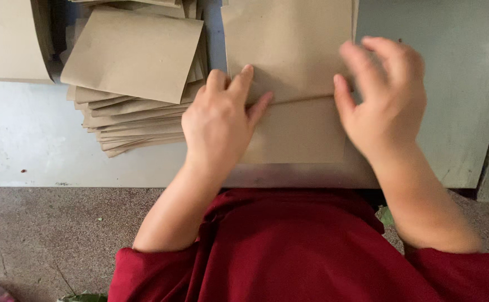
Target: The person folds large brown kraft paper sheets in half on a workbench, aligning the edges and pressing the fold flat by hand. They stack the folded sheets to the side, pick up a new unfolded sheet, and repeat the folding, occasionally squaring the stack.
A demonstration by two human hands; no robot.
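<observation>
A brown paper sheet (pixel 297 131) lies on the pale work table (pixel 26 140) directly in front of me, its near flap folded up over the rest. My left hand (pixel 219 120) rests flat on the left side of the fold, fingers pressing the paper. My right hand (pixel 384 95) hovers at the sheet's right edge, blurred, thumb touching the paper and fingers spread above it. More flat brown sheets (pixel 289 39) lie beneath, reaching toward the far edge.
A fanned stack of folded brown paper pieces (pixel 135 61) sits to the left of my left hand. Another brown sheet (pixel 6 39) lies at the far left. A grey-green panel (pixel 462 84) fills the right side. Rough concrete floor (pixel 43 235) shows below the table edge.
</observation>
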